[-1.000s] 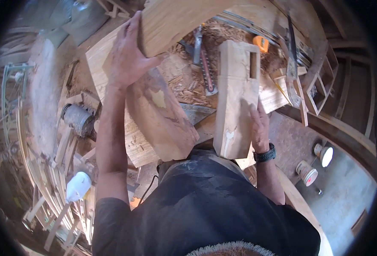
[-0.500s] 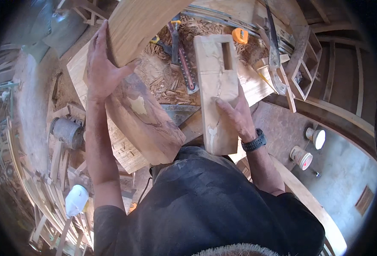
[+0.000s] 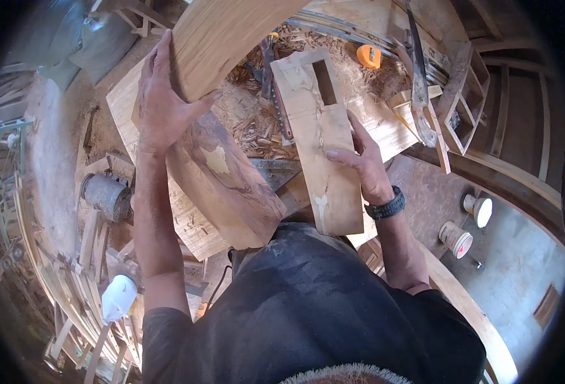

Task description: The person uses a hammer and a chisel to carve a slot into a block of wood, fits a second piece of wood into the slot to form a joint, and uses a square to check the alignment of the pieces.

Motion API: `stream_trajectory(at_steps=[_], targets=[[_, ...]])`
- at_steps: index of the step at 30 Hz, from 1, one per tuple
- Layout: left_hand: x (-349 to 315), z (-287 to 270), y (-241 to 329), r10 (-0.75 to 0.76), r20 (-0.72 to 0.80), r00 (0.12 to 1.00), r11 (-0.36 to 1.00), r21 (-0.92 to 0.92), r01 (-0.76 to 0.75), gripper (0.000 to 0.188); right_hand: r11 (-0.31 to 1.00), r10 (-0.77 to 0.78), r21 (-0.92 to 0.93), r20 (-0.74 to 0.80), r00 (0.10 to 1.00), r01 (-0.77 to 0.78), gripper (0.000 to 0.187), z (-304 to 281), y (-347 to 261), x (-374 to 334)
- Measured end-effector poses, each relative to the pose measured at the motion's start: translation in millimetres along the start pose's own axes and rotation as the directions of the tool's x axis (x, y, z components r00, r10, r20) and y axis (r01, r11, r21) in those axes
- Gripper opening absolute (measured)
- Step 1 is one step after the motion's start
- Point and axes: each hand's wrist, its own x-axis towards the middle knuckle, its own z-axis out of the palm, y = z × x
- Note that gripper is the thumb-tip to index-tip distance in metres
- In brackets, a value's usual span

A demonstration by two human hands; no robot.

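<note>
My left hand grips a thick timber, fingers stretched along its left side and thumb across the top. Dark grain and a pale patch mark the timber's face. A broad, smooth board meets it beside the thumb; how the two join cannot be made out. My right hand is closed on a pale wooden block with a rectangular slot near its far end. The thumb lies on the block's face, the fingers round its right edge. The block leans slightly left, its near end against my body.
Wood chips cover the work surface beyond, around a long tool partly behind the block. Farther right are an orange tape measure, a handsaw and a wooden frame. Two buckets stand on the floor; wood strips lie left.
The slotted block has tilted, its far end swinging left, with my right hand turning along. My left hand keeps its hold on the timber. The whole view has shifted slightly.
</note>
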Motion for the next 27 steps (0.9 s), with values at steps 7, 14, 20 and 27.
stream_trajectory(at_steps=[7, 14, 20, 27], targets=[[2, 0, 2, 0.011, -0.007, 1.000, 1.000, 0.008, -0.011, 0.119, 0.843, -0.382, -0.461, -0.150, 0.912, 0.277, 0.108, -14, -14, 14], [1, 4, 1, -0.016, 0.021, 1.000, 0.999, 0.036, 0.015, 0.119, 0.353, -0.568, -0.935, -0.238, 0.788, -0.028, 0.102, -20, -3, 38], [2, 5, -3, 0.009, 0.004, 1.000, 0.999, 0.032, -0.009, 0.118, 0.259, -0.621, -0.955, -0.281, 0.732, -0.146, 0.099, -10, -1, 49], [3, 3, -7, 0.014, 0.008, 1.000, 1.000, 0.026, -0.014, 0.118, 0.428, -0.844, -0.434, 0.120, 0.522, 0.792, 0.055, -23, -116, 121]])
